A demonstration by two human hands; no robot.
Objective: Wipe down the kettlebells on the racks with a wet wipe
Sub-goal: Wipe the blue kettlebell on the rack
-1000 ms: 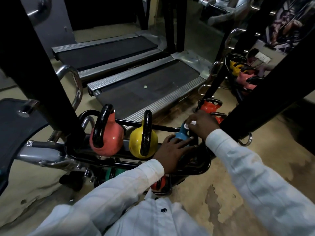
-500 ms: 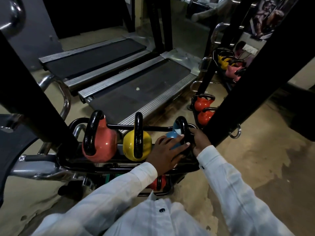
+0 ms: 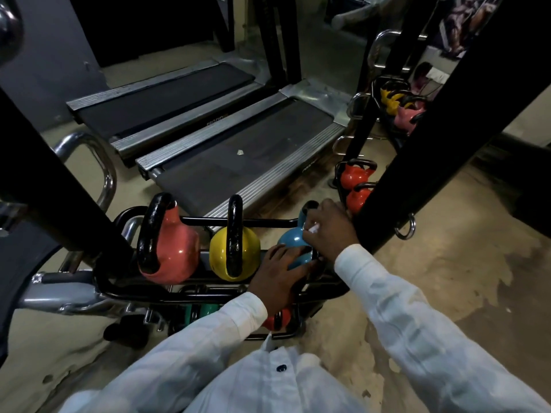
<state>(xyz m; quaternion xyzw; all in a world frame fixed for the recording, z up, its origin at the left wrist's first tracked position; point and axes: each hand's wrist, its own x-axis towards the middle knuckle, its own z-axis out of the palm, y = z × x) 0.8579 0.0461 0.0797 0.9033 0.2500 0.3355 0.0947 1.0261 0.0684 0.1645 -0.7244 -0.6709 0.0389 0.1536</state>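
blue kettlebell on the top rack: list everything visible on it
The blue kettlebell sits upright at the right end of the black rack, on its top tier, next to the yellow kettlebell. It has a glossy, rounded body. Its handle is mostly hidden under the right hand, which pinches a white wet wipe against its neck. The left hand rests on its front.

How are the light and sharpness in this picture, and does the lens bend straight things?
Head view: dim, darkest at the top; small glare spots on the pink kettlebell and yellow kettlebell; the wide lens makes the black post lean; the right hand, pinching the wet wipe on the blue kettlebell, looks slightly soft.
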